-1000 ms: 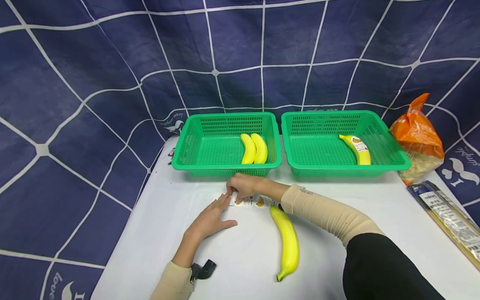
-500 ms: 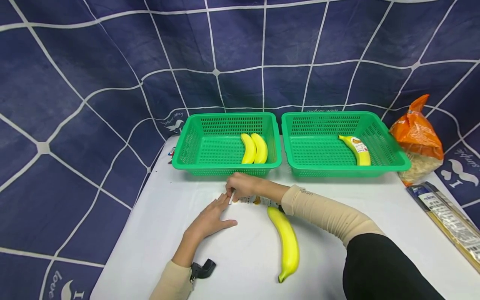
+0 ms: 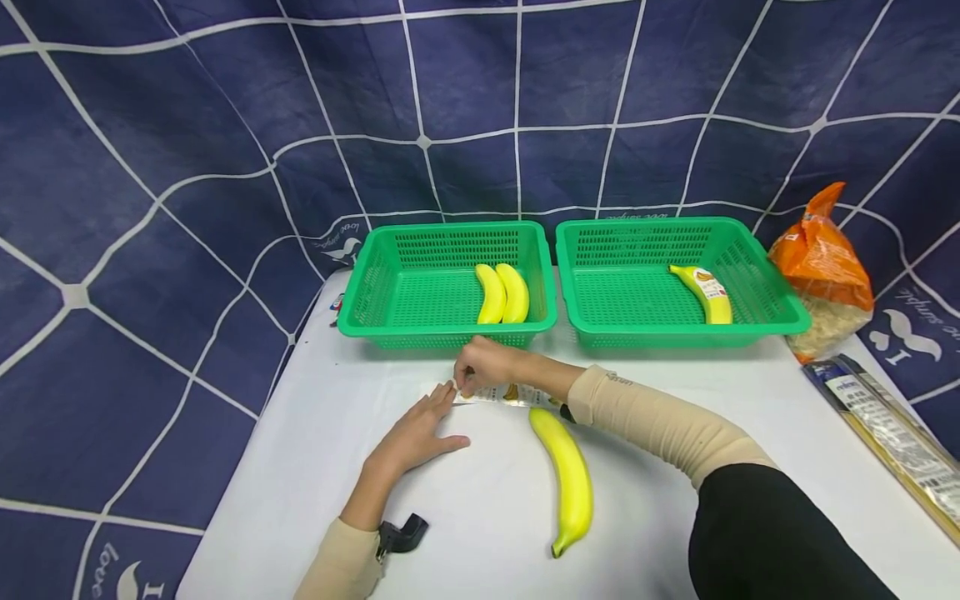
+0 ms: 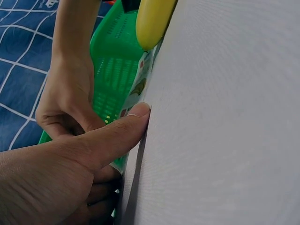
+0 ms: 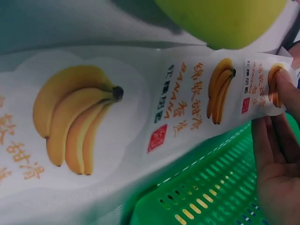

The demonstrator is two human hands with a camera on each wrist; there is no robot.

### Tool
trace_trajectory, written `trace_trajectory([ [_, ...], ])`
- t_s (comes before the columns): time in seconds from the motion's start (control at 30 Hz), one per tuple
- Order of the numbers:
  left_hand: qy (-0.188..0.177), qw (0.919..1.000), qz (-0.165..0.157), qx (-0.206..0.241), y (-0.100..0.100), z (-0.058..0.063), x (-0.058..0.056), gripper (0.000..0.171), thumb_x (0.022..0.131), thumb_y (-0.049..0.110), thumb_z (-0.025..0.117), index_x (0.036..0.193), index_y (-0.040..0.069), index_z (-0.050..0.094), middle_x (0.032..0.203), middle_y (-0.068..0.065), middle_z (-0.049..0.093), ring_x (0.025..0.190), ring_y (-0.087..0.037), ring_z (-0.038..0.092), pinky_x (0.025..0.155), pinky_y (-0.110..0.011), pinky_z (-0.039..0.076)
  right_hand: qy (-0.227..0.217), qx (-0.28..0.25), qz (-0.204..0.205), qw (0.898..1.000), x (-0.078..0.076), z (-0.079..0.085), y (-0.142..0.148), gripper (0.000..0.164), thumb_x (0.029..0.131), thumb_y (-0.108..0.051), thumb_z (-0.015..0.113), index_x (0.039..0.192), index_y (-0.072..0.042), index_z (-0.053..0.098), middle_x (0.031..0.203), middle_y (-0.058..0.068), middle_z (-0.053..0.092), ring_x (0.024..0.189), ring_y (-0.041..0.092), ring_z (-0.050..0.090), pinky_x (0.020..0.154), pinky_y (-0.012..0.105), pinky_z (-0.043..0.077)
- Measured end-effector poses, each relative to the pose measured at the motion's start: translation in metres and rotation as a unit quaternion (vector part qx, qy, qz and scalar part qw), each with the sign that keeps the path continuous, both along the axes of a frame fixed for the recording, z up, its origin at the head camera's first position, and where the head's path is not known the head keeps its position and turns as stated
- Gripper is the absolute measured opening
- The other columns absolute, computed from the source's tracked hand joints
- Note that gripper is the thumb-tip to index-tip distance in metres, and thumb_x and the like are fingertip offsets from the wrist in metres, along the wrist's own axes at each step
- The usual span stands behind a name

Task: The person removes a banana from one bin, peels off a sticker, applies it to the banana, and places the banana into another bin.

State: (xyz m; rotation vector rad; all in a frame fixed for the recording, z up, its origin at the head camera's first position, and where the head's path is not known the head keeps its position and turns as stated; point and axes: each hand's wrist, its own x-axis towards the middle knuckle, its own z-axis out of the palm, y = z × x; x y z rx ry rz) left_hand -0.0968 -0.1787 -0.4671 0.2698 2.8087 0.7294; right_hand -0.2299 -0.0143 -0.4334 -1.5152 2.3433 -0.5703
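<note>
My left hand (image 3: 412, 435) rests on the white table with its fingers and thumb fairly straight. Its fingertips reach the left end of a strip of printed banana stickers (image 3: 517, 395). Above that end, my right hand (image 3: 487, 367) pinches the strip. In the right wrist view, the thumb (image 5: 288, 91) lies over the strip's far end, with fingers underneath. A yellow banana (image 3: 570, 483) lies on the table below the right wrist, its upper end beside the strip. Part of the strip's left end is hidden by the right hand.
Behind the hands a green basket (image 3: 427, 300) holds two bananas (image 3: 504, 294). Another green basket (image 3: 622, 308) to its right holds a banana with a sticker (image 3: 705, 292). An orange bag (image 3: 821, 258) and a long flat package (image 3: 885, 442) stand and lie at the right.
The strip bent up by the right fingers, and now lies straighter. The banana's upper end shifted slightly left. The left hand stays in place; the head view moved slightly.
</note>
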Motion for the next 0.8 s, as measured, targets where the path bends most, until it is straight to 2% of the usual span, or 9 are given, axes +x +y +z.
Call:
trace_trajectory([
  [0.23,-0.002,0.9999,0.004,-0.012,0.001,0.003,-0.001,0.093,0.082,0.048,0.074,0.15,0.002,0.033,0.161,-0.012,0.024,0.149,-0.033,0.023,0.119,-0.052,0.026,0.04,-0.012,0.002,0.999,0.005,0.006,0.008,0.005,0.085,-0.017,0.076,0.086,-0.013,0.077,0.089,-0.002,0.072,0.082,0.008,0.066,0.076,0.017,0.053],
  [0.4,-0.002,0.9997,0.008,-0.024,0.002,0.004,0.0,0.093,0.082,0.05,0.073,0.15,0.0,0.033,0.161,-0.014,0.024,0.149,-0.035,0.024,0.119,-0.052,0.026,0.036,-0.023,0.003,0.999,0.009,0.008,0.017,0.006,0.087,-0.015,0.073,0.087,-0.011,0.078,0.085,-0.002,0.074,0.076,0.006,0.066,0.073,0.015,0.053],
  [0.57,0.006,0.9994,0.001,-0.033,0.003,0.003,0.0,0.093,0.082,0.05,0.073,0.149,-0.001,0.034,0.16,-0.015,0.024,0.147,-0.037,0.026,0.118,-0.053,0.028,0.032,-0.032,-0.003,0.999,0.012,0.011,0.027,0.006,0.087,-0.014,0.074,0.087,-0.011,0.078,0.086,0.0,0.076,0.078,0.007,0.068,0.073,0.013,0.053],
  [0.8,0.007,0.9988,-0.006,-0.047,0.002,0.004,-0.001,0.094,0.083,0.05,0.072,0.149,-0.004,0.033,0.161,-0.018,0.022,0.148,-0.035,0.024,0.119,-0.051,0.026,0.036,-0.081,-0.002,0.996,0.014,0.014,0.043,0.008,0.084,-0.015,0.076,0.087,-0.009,0.078,0.085,0.001,0.076,0.074,0.006,0.068,0.069,0.012,0.052],
])
